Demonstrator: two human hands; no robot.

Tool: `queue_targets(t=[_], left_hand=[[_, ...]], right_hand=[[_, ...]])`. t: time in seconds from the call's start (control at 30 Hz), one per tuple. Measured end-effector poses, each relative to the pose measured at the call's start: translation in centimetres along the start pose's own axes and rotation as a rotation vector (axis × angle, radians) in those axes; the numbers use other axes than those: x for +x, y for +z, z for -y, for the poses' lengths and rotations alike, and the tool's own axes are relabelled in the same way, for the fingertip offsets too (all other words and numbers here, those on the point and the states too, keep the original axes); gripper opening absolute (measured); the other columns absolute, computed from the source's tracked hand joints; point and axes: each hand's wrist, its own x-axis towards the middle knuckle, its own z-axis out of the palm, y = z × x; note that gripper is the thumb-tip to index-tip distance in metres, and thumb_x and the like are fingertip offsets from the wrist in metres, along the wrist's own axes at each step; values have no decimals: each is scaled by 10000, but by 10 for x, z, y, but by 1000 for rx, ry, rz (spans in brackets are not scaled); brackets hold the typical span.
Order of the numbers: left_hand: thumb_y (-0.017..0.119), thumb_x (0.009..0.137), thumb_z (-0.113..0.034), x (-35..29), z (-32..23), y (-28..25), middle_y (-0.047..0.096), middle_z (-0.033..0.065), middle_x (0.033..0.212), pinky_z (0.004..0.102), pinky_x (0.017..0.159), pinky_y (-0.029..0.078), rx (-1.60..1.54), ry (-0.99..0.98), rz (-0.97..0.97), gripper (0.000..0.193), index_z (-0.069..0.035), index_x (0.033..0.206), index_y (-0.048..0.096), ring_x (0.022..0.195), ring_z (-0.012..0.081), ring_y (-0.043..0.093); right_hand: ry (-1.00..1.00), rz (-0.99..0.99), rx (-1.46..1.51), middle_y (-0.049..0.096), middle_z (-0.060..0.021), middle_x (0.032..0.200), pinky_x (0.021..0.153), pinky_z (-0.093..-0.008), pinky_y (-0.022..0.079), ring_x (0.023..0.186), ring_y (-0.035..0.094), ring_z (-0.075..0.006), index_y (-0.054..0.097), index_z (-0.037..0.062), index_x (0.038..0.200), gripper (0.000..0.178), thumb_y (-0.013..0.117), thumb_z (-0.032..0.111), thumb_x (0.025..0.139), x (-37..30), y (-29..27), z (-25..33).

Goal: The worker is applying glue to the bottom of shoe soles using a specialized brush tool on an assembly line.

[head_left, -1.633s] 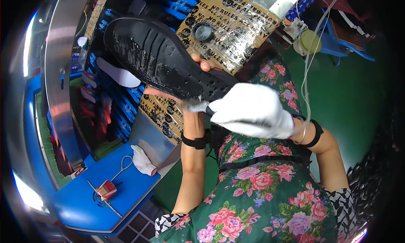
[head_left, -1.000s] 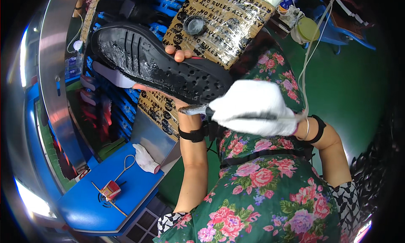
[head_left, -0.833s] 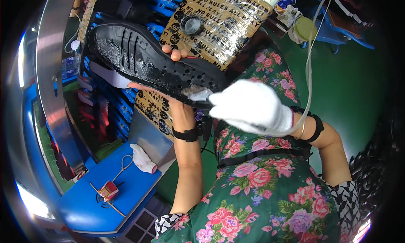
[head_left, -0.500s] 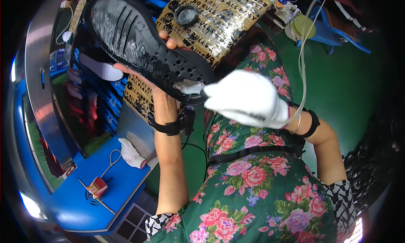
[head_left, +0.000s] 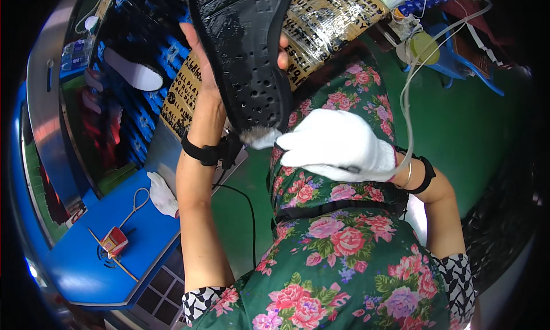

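A black shoe sole point(head_left: 243, 60) is held up in my left hand point(head_left: 203, 57), its narrow end toward me. The bare fingers wrap round both edges from beneath; the sole covers most of the palm. Wet, shiny streaks show on its upper part, and small holes dot its lower part. My right hand point(head_left: 335, 143), in a white glove, pinches a brush point(head_left: 260, 138) with pale, wet-looking bristles. The bristles lie at the sole's near end, and I cannot tell whether they touch it. A clear tube point(head_left: 408, 100) runs to the right hand.
Behind the sole lies a tape-wrapped printed cardboard piece point(head_left: 338, 20). A pale insole point(head_left: 133, 70) rests at left on blue slats. On the blue table point(head_left: 74, 272) lie a white glove point(head_left: 161, 195) and a small red box point(head_left: 114, 241). A blue stool point(head_left: 452, 63) stands at right.
My left hand has turned the sole from slanting to nearly upright and raised it. The brush now lies at its near end edge. A round black dish has gone out of sight.
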Motion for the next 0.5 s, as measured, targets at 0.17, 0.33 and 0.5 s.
queue_targets(t=[0.17,0.33,0.5], left_hand=[[454,735,-980,-2,0,7,608,292,1168,515,713,612,-43,-134,-159,1214,-93,1558,363,908,430,672],[321,776,-989,14,2,0,614,357,1189,498,770,625,-42,-306,-140,1223,-43,1549,395,903,440,715],[321,808,-965,9,3,-1,619,370,1188,504,754,623,-95,-439,-108,1197,-13,1527,421,906,438,716]], right_hand=[[111,-88,134,775,-65,1000,718,-347,576,827,717,-234,790,94,995,206,824,85,792,10,-14,-5],[-110,5,-182,754,-90,1074,701,-362,577,833,699,-256,766,97,1099,299,809,105,803,1,-2,-7],[53,76,298,762,-98,1060,731,-364,578,845,709,-260,782,86,1033,231,811,85,804,6,-8,0]])
